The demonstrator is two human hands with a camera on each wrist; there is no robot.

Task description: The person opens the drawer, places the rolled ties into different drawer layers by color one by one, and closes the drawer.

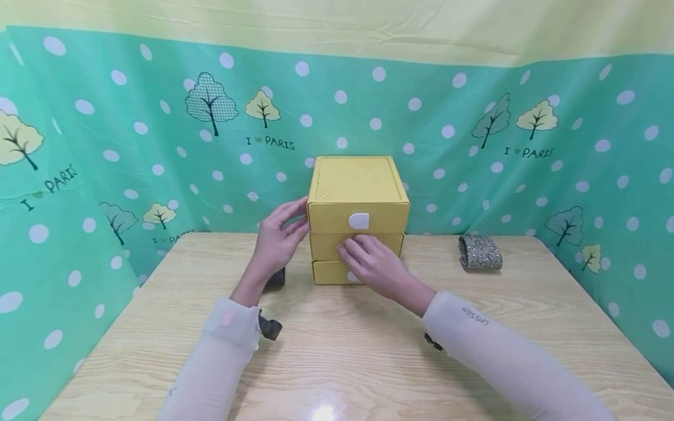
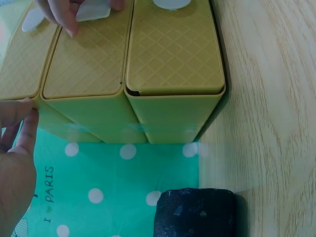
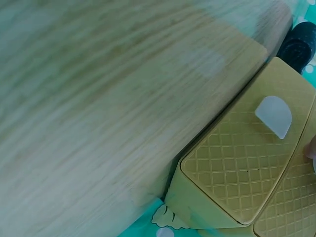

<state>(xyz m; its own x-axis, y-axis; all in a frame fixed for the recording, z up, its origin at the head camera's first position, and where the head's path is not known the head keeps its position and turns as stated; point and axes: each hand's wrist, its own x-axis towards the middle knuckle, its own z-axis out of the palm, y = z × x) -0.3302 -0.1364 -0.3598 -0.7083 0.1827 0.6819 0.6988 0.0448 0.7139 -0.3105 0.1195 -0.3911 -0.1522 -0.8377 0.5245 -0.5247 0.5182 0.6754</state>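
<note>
The right hand (image 1: 376, 266) was right on the middle drawer (image 2: 86, 64), fingers curled about its white tab (image 2: 95, 11), apparently pinching it, though contact was half hidden! The yellow drawer unit (image 1: 358, 179) stood midway along the table's (image 1: 346, 347) far edge; the left hand (image 1: 277, 241), fingers extended, touched its left side.

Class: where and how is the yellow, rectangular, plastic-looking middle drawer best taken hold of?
Pinch the middle drawer by its small white tab, probably best from the front: that flat face bears the tab, while matching yellow drawers sit close above and below.
</note>
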